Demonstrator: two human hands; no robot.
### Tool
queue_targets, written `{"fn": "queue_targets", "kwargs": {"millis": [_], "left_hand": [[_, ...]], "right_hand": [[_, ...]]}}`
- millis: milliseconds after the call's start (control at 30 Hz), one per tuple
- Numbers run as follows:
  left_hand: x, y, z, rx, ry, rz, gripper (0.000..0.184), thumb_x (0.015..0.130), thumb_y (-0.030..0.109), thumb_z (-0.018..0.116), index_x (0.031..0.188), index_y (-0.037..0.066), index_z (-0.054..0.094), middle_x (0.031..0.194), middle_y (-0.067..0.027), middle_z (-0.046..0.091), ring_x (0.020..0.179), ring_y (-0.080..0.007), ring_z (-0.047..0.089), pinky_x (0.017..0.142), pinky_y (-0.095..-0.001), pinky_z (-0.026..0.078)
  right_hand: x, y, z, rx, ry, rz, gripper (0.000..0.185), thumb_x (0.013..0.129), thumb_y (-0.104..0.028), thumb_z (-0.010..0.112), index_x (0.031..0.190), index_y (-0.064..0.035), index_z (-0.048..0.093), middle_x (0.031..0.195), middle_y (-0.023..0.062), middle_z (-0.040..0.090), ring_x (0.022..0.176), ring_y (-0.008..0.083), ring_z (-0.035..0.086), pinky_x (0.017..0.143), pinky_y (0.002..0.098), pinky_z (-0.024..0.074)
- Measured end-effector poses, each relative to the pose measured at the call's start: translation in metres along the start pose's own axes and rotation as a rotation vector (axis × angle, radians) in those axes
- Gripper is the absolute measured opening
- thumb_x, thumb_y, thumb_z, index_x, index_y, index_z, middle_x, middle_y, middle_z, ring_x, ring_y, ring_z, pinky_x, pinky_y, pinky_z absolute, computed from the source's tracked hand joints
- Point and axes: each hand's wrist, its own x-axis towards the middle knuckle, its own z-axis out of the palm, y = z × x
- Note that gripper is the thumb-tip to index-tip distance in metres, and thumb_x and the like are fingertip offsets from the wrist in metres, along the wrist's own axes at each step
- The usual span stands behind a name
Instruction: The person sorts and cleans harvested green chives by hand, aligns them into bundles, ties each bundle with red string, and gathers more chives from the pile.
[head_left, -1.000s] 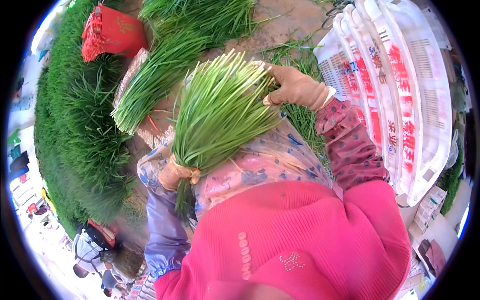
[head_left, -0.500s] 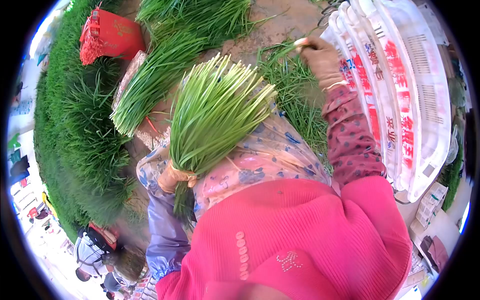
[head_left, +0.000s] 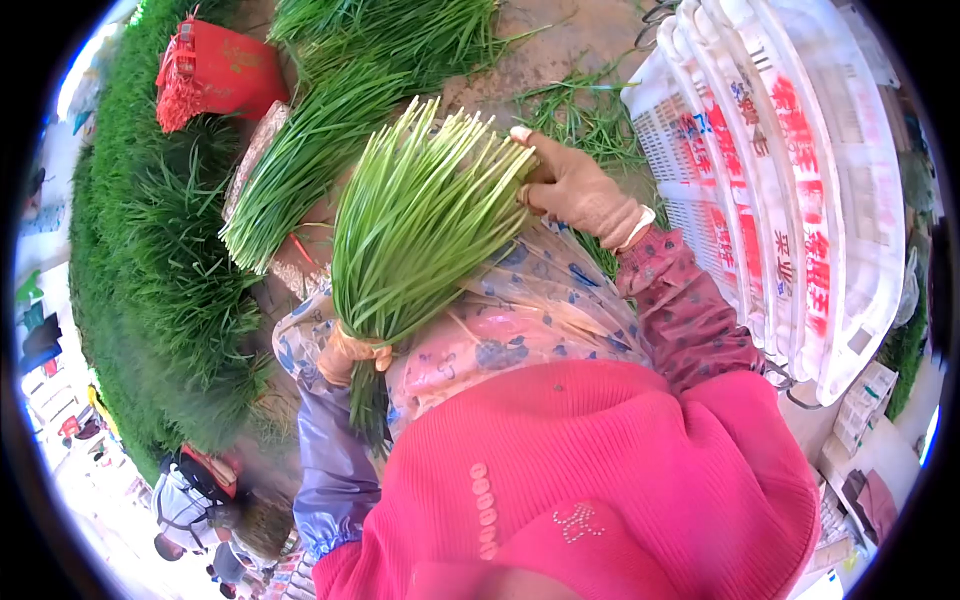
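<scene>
In my gloved left hand (head_left: 350,357) is a thick bunch of green chives (head_left: 420,215), gripped near its narrow leafy end. The bunch fans out upward over my lap, its pale cut ends at the top. My gloved right hand (head_left: 580,190) is at the right edge of those ends, with forefinger and thumb apart and fingertips against or very near the stems. A patterned plastic apron (head_left: 550,290) covers my lap under the bunch.
More chives (head_left: 320,150) lie in a pile ahead. Long green rows (head_left: 170,260) stand to the left, near a red bag (head_left: 225,75). Loose trimmings (head_left: 590,115) litter the ground. Stacked white plastic crates (head_left: 790,200) rise on the right. People (head_left: 190,520) are at lower left.
My right hand has come back from beside the crates, down and left to the stem ends. The pale bit it pinched over the trimmings is out of its fingers. My left hand keeps its grip.
</scene>
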Motion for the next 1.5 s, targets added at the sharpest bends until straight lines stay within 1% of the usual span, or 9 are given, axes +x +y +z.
{"fn": "queue_targets", "kwargs": {"millis": [133,200,400,600,733,900,1000,1267,1500], "left_hand": [[-0.004,0.003,0.014,-0.098,0.046,0.034,0.049,0.067,-0.005,0.072,0.112,-0.003,0.053,0.077,-0.01,0.058,0.048,-0.0178,0.051,0.042,-0.0306,0.041],[-0.001,-0.001,0.011,-0.155,0.052,0.02,0.062,0.062,-0.005,0.073,0.119,-0.003,0.05,0.083,-0.0088,0.058,0.05,-0.0169,0.05,0.043,-0.0294,0.04],[0.002,-0.003,0.008,-0.156,0.015,0.074,0.043,0.069,-0.001,0.078,0.106,-0.005,0.056,0.067,-0.0099,0.058,0.045,-0.0187,0.052,0.039,-0.0317,0.039],[0.003,0.003,0.018,-0.079,0.059,0.036,0.041,0.067,-0.002,0.076,0.103,-0.005,0.057,0.067,-0.01,0.058,0.046,-0.0191,0.052,0.041,-0.0308,0.04],[-0.003,0.019,0.039,-0.03,0.154,0.05,0.04,0.065,-0.006,0.069,0.102,-0.003,0.058,0.069,-0.0103,0.059,0.048,-0.0195,0.052,0.043,-0.0313,0.04],[0.004,0.02,0.037,-0.03,0.11,0.104,0.043,0.067,-0.003,0.072,0.107,-0.001,0.056,0.072,-0.0099,0.06,0.053,-0.0188,0.055,0.047,-0.0306,0.043],[0.007,0.021,0.039,-0.048,0.084,0.166,0.046,0.068,-0.003,0.074,0.11,0.0,0.056,0.077,-0.0104,0.061,0.054,-0.0185,0.055,0.048,-0.0309,0.043],[0.007,0.011,0.026,-0.121,0.217,0.196,0.053,0.067,-0.003,0.075,0.116,-0.001,0.056,0.085,-0.0122,0.064,0.057,-0.0181,0.056,0.048,-0.0311,0.044],[0.004,0.081,0.047,-0.037,0.287,0.265,0.049,0.06,-0.007,0.063,0.108,-0.002,0.056,0.079,-0.0109,0.059,0.051,-0.0201,0.05,0.044,-0.0291,0.04]], "right_hand": [[0.01,0.005,-0.017,0.231,-0.019,0.054,0.05,0.085,-0.003,0.061,0.134,-0.0062,0.051,0.079,0.0022,0.064,0.065,0.0071,0.056,0.057,0.0222,0.0455],[0.019,0.017,-0.029,-0.329,0.322,-0.267,0.038,0.087,-0.001,0.058,0.124,-0.0045,0.059,0.076,-0.0027,0.062,0.063,0.0043,0.054,0.055,0.0207,0.0431],[0.033,0.025,-0.062,-0.683,0.482,-0.075,0.052,0.083,-0.026,0.071,0.129,-0.0088,0.054,0.108,0.0169,0.067,0.092,0.0247,0.066,0.084,0.0315,0.0496],[0.038,-0.015,-0.008,0.122,-0.125,0.0,0.042,0.083,-0.024,0.07,0.121,-0.0091,0.061,0.085,0.0026,0.067,0.069,0.0104,0.059,0.06,0.0247,0.0479],[0.052,-0.021,0.003,0.316,0.167,-0.006,0.024,0.083,-0.021,0.068,0.104,-0.0092,0.067,0.072,-0.003,0.064,0.059,0.0066,0.055,0.05,0.0234,0.044],[0.07,-0.025,-0.006,0.869,0.096,-0.262,0.037,0.095,-0.008,0.046,0.132,-0.0007,0.051,0.109,0.0075,0.066,0.099,0.0153,0.061,0.09,0.0265,0.0469],[0.06,-0.052,-0.017,0.181,0.015,-0.348,0.04,0.095,-0.01,0.049,0.134,-0.0013,0.048,0.104,0.006,0.067,0.098,0.0161,0.061,0.09,0.0275,0.0475],[0.048,-0.014,-0.045,0.294,-0.266,-0.433,0.009,0.087,-0.003,0.061,0.094,-0.0047,0.067,0.086,0.0011,0.064,0.071,0.0094,0.057,0.066,0.0233,0.0496],[0.027,-0.018,-0.074,0.598,0.158,-0.25,0.038,0.096,-0.021,0.054,0.131,-0.0065,0.054,0.094,0.0069,0.067,0.076,0.0107,0.064,0.065,0.0237,0.0531]]}}
